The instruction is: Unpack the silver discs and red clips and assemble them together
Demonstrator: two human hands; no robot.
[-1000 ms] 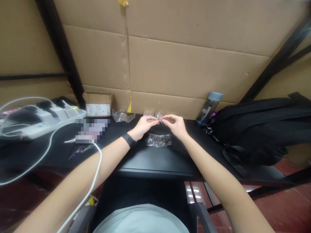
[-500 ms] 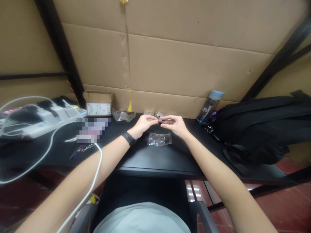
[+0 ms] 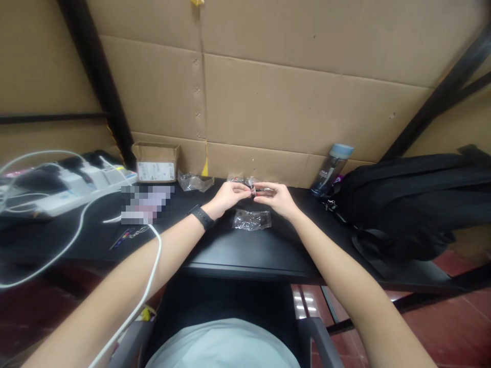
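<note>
Between my two hands, over the far part of the black desk (image 3: 238, 253), is a small dark, red and whitish object (image 3: 253, 190) whose kind I cannot make out. My left hand (image 3: 226, 198), with a black band at the wrist, pinches it from the left. From the right, the fingertips of my right hand (image 3: 279, 199) close on the same object. Fingers hide much of it. Just below the hands a clear crinkled plastic wrapper (image 3: 251, 220) lies flat on the desk. Behind the fingers are more clear wrappers (image 3: 236, 178) with red bits, partly hidden.
At the left stand a white power strip (image 3: 88, 193) with cables and a small open cardboard box (image 3: 156, 163); another clear wrapper (image 3: 195, 181) lies beside the box. A bottle (image 3: 332, 168) and a black backpack (image 3: 406, 204) are at the right. A white cable (image 3: 155, 271) crosses my left forearm.
The small object between my fingertips has turned slightly, with a whitish part showing more. Both hands stay in almost the same place.
</note>
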